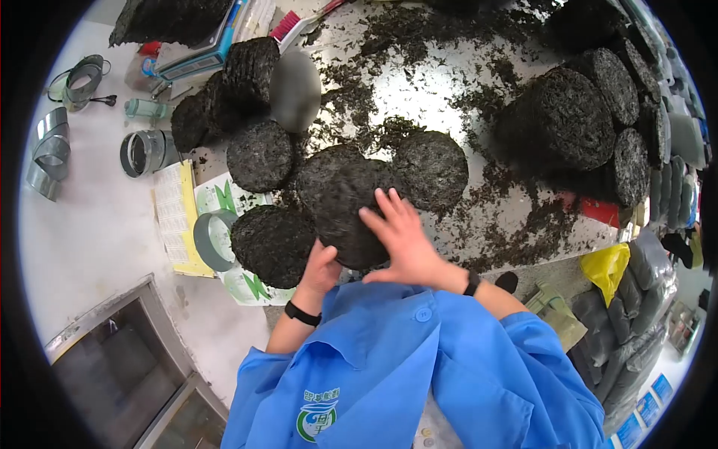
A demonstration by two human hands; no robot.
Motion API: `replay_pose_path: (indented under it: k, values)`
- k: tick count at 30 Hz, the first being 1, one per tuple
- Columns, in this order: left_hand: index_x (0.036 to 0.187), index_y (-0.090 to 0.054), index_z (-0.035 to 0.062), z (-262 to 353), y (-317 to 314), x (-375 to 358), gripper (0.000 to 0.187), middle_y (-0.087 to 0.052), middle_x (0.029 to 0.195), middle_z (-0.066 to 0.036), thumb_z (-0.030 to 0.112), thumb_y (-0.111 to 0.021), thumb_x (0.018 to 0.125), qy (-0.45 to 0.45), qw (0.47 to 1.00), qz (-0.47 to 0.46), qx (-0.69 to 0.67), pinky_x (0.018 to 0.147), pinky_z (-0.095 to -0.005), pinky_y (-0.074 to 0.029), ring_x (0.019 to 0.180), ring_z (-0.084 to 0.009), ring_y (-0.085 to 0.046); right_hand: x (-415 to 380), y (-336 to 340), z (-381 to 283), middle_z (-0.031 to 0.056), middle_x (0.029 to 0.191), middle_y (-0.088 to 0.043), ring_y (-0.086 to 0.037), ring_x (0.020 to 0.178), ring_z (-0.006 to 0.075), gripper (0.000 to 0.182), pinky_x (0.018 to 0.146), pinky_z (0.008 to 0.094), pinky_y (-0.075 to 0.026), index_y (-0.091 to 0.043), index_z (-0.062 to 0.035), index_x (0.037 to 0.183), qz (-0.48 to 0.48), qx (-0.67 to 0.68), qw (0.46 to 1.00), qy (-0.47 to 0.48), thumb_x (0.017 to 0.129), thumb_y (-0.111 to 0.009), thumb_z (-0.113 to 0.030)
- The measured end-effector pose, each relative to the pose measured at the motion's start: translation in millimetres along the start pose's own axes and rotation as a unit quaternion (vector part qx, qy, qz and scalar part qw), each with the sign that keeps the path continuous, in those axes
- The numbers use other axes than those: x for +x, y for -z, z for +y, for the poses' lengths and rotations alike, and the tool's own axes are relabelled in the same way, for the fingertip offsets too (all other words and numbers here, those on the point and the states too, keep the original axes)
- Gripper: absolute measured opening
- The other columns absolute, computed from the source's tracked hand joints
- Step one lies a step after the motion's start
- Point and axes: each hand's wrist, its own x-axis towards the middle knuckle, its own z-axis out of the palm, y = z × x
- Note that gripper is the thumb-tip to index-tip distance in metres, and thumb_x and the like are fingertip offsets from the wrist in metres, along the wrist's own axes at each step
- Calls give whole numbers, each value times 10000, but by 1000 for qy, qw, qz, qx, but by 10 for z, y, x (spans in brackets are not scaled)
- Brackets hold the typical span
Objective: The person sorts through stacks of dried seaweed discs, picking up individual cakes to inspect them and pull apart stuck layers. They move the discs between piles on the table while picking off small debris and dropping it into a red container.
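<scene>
A dark round cake of dried seaweed [348, 217] is tilted in front of my chest, partly over another round cake [321, 168]. My left hand [320, 271] grips its lower left edge with the thumb up; the other fingers are hidden beneath. My right hand [402, 236] lies against its right side, with the fingers spread and the fingertips on the surface. Close by are a cake to the right [431, 172], a cake at the lower left [273, 245] and a cake at the upper left [259, 156].
Seaweed crumbs [523, 224] litter the metal tabletop [419, 97]. Stacked cakes [565, 120] stand at the right, more [250, 71] at the upper left beside a smooth grey oval [295, 91]. A grey ring [215, 239] sits on papers; a pink-bristled brush [288, 28] lies behind.
</scene>
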Motion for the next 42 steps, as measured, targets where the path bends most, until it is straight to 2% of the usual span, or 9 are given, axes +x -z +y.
replay_pose_path:
  k: [7,13,22,26,29,31,34,38,42]
  values:
    - [1541,-322,59,-69,-103,185,970,-471,1512,-86,394,-855,803,-35,989,-109,96,1179,-439,-377,1411,-254,-446,3,-235,93,256,1579,-338,-353,1447,446,996,1160,498,-367,-339,-25,1536,49,66,997,-1,755,-845,-379]
    - [1547,-289,29,-115,-70,259,775,-487,1467,-89,13,-670,873,-30,992,-24,118,1124,-380,-415,1320,-228,-511,-79,-126,157,254,1498,-446,-455,1367,435,911,1128,479,-416,-374,34,1482,73,79,994,-5,778,-821,-331]
    - [1432,-468,20,-200,-262,220,534,-552,1420,-133,-1,-499,899,-67,994,19,86,1116,-422,-436,1324,-272,-537,-115,50,-8,214,1475,-486,-461,1367,416,835,1136,471,-408,-438,-5,1458,97,49,994,-8,757,-833,-226]
    - [1428,-487,36,-197,32,210,492,-566,1413,-108,101,-457,941,-65,997,-23,39,1115,-433,-432,1304,-270,-551,-225,398,11,155,1412,-599,-594,1276,290,535,1056,370,-469,-562,-16,1379,111,254,950,-141,856,-678,-13]
    - [1424,-493,42,-135,192,165,488,-568,1414,-96,120,-457,944,-45,998,4,-38,1113,-439,-431,1304,-272,-549,-314,408,493,105,1138,-694,-618,969,142,294,860,301,-512,-617,24,1241,322,265,876,-244,993,-643,-133]
    - [1424,-494,45,-119,324,112,496,-565,1413,-87,96,-450,932,-46,998,17,-36,1109,-437,-429,1308,-261,-542,-336,447,957,140,1168,-686,-620,1035,185,434,950,319,-486,-567,72,1292,335,345,816,-320,983,-680,-212]
    - [1434,-483,50,-51,332,25,518,-559,1414,-79,73,-445,918,-51,999,15,-3,1109,-433,-423,1314,-250,-533,-472,248,1361,254,1446,-495,-483,1329,377,731,1117,438,-383,-453,56,1412,322,-17,882,-343,837,-798,-233]
    - [1469,-435,47,-59,219,-8,562,-551,1422,-88,58,-447,907,-41,997,-6,67,1117,-422,-413,1319,-249,-528,-87,131,86,264,1506,-391,-298,1454,449,888,1177,507,-291,-401,98,1442,152,-67,979,-116,769,-827,-296]
    - [1450,-467,21,-130,-28,94,546,-560,1425,-104,124,-485,914,-53,994,14,93,1121,-426,-420,1320,-269,-539,-67,-226,56,266,1429,-446,-354,1404,455,872,1143,484,-341,-406,90,1437,102,-67,986,-114,789,-807,-333]
